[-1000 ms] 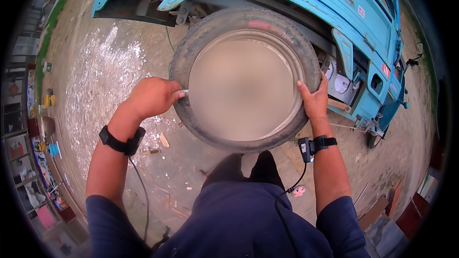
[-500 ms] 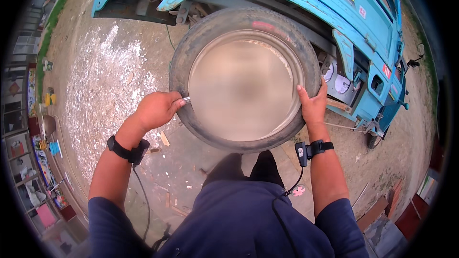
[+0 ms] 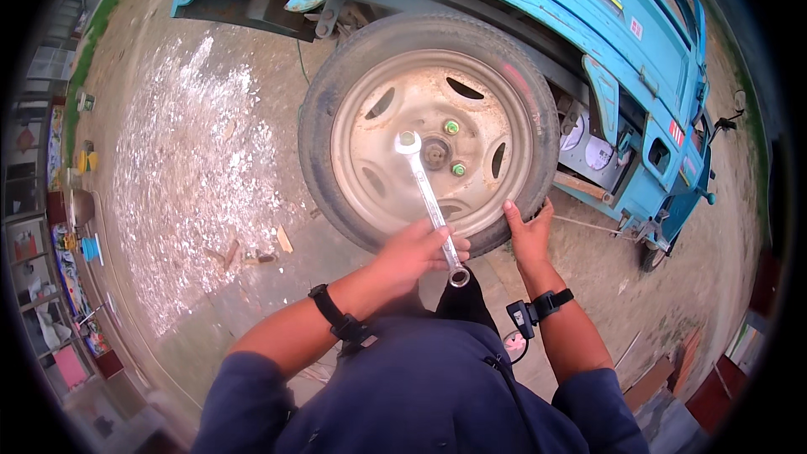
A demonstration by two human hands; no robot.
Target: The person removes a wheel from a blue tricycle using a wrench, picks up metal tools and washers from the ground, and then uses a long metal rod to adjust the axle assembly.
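Note:
My left hand (image 3: 410, 254) is closed around the lower shaft of a silver combination wrench (image 3: 427, 193). The wrench slants up across a beige steel wheel (image 3: 403, 88), its open end over a lug nut left of the hub; its ring end pokes out below my fingers. Two more lug nuts show greenish, one nut (image 3: 452, 127) above the other (image 3: 458, 168), near the round hub (image 3: 435, 152). My right hand (image 3: 531, 240) grips the worn black tire (image 3: 322, 139) at its lower right edge, thumb on the sidewall, fingers partly hidden behind.
A blue cargo tricycle (image 3: 504, 0) stands over the wheel and stretches to the right. White flaky debris (image 3: 193, 134) covers the ground at left. Shelves with assorted goods (image 3: 38, 286) line the far left. Wooden boards (image 3: 656, 382) lie at lower right.
The wheel has turned clockwise, carrying the red tire mark rightward. My left hand has moved from the tire's left edge to below the wheel, bringing the wrench onto a nut. My right hand slid lower.

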